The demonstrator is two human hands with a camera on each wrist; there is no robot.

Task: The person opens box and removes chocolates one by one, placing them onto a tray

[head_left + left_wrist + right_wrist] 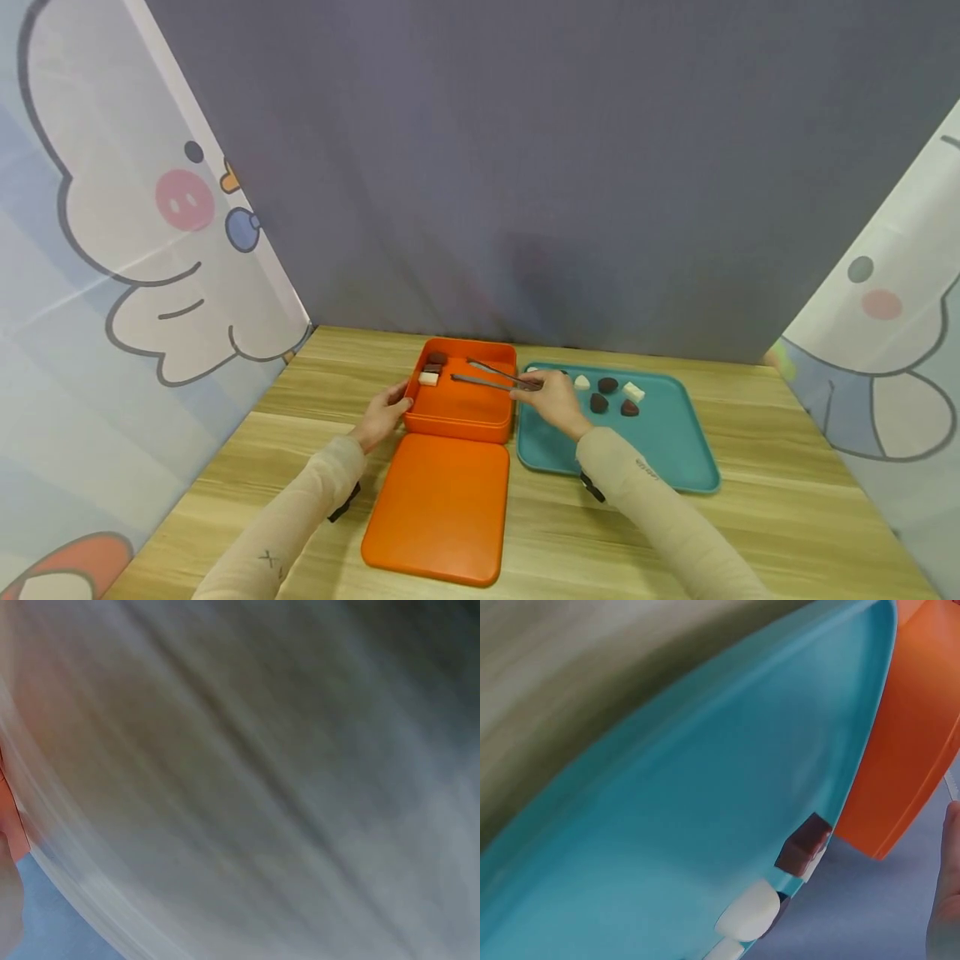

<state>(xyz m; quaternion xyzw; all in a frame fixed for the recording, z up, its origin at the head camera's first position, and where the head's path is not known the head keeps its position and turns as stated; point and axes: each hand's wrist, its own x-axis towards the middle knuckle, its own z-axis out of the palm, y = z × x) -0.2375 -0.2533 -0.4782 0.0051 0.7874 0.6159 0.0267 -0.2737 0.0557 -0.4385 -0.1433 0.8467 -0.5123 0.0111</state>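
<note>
My right hand (pixel 557 402) pinches metal tongs (pixel 487 383) near their joined end. The tongs' arms stand spread over the orange box (pixel 457 408), with nothing visible between the tips. At the box's left wall, my left hand (pixel 381 418) holds the side, thumb near the rim. Inside, along the left, lie dark brown pieces (pixel 435 359) and a white piece (pixel 428 379) that look like chocolates. The teal tray (pixel 622 454) lies under my right wrist, bearing several more brown and white pieces (pixel 633 392). In the right wrist view, a brown block (pixel 804 844) and a white piece (pixel 748 911) show on it.
An orange lid (pixel 442 508) lies flat on the wooden table (pixel 757 467), just in front of the box. A grey curtain (pixel 525 167) rises behind the table. Cartoon-printed cloths (pixel 112 208) hang at both sides. The left wrist view is mostly blurred.
</note>
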